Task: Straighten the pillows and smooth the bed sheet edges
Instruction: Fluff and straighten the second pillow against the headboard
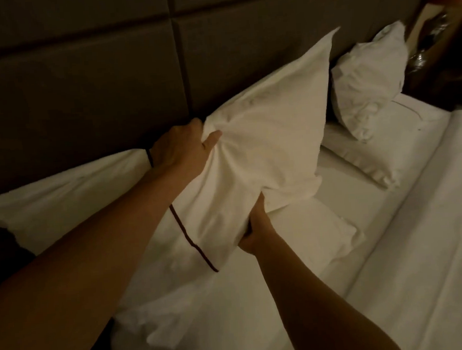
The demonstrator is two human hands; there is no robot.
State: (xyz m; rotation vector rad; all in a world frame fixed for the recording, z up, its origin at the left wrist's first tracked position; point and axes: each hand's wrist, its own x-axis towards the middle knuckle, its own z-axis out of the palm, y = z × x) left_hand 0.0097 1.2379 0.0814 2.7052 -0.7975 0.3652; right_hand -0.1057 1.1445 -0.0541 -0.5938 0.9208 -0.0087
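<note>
Both hands gripping pillow [262, 134], arms outstretched

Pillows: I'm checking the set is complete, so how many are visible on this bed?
4. One held up in both hands; one flat beneath it; one propped on the headboard at far right; one flat under that. More may be hidden at left.

Dim rm; dark padded headboard [80, 76], nightstand [440, 59] far right.
</note>
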